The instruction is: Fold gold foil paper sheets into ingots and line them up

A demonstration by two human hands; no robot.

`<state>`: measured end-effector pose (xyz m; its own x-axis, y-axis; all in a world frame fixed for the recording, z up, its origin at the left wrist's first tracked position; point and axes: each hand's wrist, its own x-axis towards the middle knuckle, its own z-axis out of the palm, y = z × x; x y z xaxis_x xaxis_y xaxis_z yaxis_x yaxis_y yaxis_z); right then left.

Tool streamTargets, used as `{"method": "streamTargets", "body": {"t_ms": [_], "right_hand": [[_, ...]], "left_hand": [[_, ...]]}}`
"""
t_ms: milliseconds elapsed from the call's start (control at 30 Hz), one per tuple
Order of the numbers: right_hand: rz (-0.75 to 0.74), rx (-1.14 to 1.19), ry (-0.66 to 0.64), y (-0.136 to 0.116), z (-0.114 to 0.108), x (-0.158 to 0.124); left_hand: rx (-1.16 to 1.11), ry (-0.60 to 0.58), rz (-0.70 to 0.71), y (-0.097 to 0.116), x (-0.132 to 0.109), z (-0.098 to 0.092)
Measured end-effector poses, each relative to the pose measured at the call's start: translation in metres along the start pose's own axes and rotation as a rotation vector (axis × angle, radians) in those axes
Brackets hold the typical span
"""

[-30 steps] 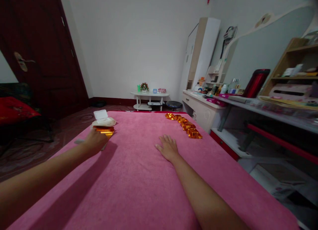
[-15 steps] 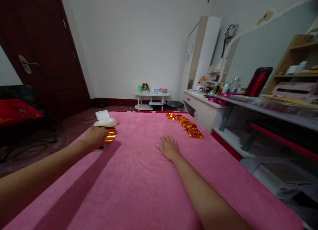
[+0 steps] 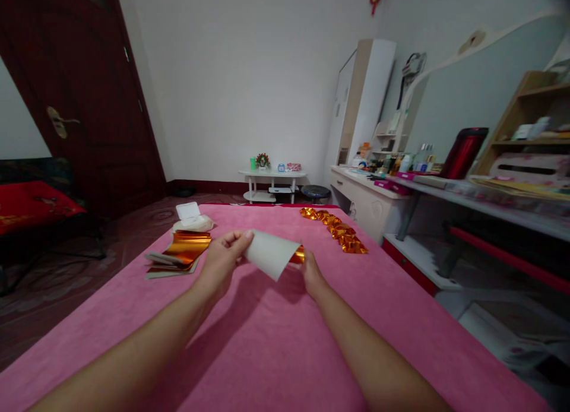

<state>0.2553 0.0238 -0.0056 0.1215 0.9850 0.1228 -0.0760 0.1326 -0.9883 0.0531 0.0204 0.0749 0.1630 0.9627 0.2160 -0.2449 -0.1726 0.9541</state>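
Observation:
A sheet of gold foil paper (image 3: pixel 271 253), its pale grey back towards me, is held above the pink cover between both hands. My left hand (image 3: pixel 224 254) pinches its left end between thumb and fingers. At the right end, where a strip of the gold side shows, my right hand (image 3: pixel 310 271) grips it; those fingers are partly hidden behind the paper. To the left lies a stack of gold foil sheets (image 3: pixel 183 252), curled and fanned. A row of folded gold foil pieces (image 3: pixel 333 227) rests at the far right of the cover.
The pink cover (image 3: pixel 249 352) spreads over the surface before me. An open white case (image 3: pixel 189 213) sits behind the stack. Further off are a small white table (image 3: pixel 272 174) and a round stool (image 3: pixel 315 192). A cluttered dresser (image 3: pixel 371 192) stands at right, a dark door (image 3: pixel 89 103) at left.
My left hand has moved right from the stack, bringing one foil sheet to the middle. My right hand has lifted off the cover and taken the sheet's other end.

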Motion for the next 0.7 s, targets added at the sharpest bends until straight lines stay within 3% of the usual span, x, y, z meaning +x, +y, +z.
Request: {"method": "streamTargets", "body": {"t_ms": [100, 167, 267, 367, 433, 500, 600, 700], "right_hand": [[0.145, 0.175, -0.104, -0.012, 0.003, -0.004], [0.235, 0.266, -0.160, -0.017, 0.002, -0.009], [0.250, 0.229, -0.173, -0.018, 0.001, -0.013], [0.253, 0.185, -0.191, -0.018, 0.003, -0.015], [0.190, 0.118, -0.178, -0.021, 0.006, -0.015], [0.010, -0.022, -0.133, -0.030, 0.009, -0.015], [-0.349, -0.342, -0.080, -0.049, 0.016, -0.020], [-0.554, -0.610, -0.061, -0.065, 0.026, -0.026]], "left_hand": [[0.036, 0.050, -0.256, -0.044, -0.007, -0.007], [0.075, 0.025, -0.330, -0.063, -0.012, -0.015], [0.164, 0.012, -0.336, -0.073, -0.018, -0.024], [0.220, -0.054, -0.275, -0.068, -0.019, -0.029], [0.304, -0.125, -0.169, -0.059, -0.016, -0.031], [0.501, -0.216, 0.016, -0.042, -0.012, -0.032], [1.049, -0.381, 0.420, -0.005, -0.013, -0.030], [1.435, -0.433, 0.731, 0.030, -0.022, -0.018]]}}
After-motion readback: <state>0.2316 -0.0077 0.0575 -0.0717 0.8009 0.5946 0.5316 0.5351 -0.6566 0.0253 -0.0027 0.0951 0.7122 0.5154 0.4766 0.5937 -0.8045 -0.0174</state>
